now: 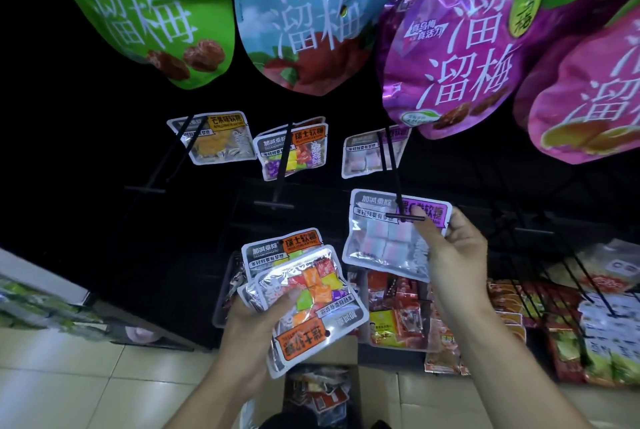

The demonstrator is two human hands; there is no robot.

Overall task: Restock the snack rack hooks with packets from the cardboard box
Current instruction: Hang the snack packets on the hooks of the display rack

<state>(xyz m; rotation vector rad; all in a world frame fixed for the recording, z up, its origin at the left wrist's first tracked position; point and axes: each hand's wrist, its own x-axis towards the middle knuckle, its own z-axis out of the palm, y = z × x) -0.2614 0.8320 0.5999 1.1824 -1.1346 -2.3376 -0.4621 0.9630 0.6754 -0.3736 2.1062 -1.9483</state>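
Your right fingers (427,227) pinch the top right corner of a purple-label packet (391,238), thumb on the front face and the rest curled behind it, so the right hand (457,255) has a firm hold. The tip of a black rack hook (405,218) lies right across the packet's header, just left of your thumb; whether the tip has already entered the hang hole is hard to tell in this dim view. That is the relation your next move turns on: the hook's long axis runs away from you, up toward the back of the rack, where a matching purple-label packet (372,155) already hangs, so the packet probably has to slide along that line, face toward you, header uppermost.

Your left hand (258,321) is lower and nearer your body, its fingers wrapped round a small stack of orange-label packets (304,297), thumb pressed on the top one, which lies upside down. It is the farther hand from this hook.

Both forearms reach up from the lower edge of the view. The cardboard box (322,390) sits on the floor between them, more packets inside. Large plum bags (446,37) hang along the rack's top edge.
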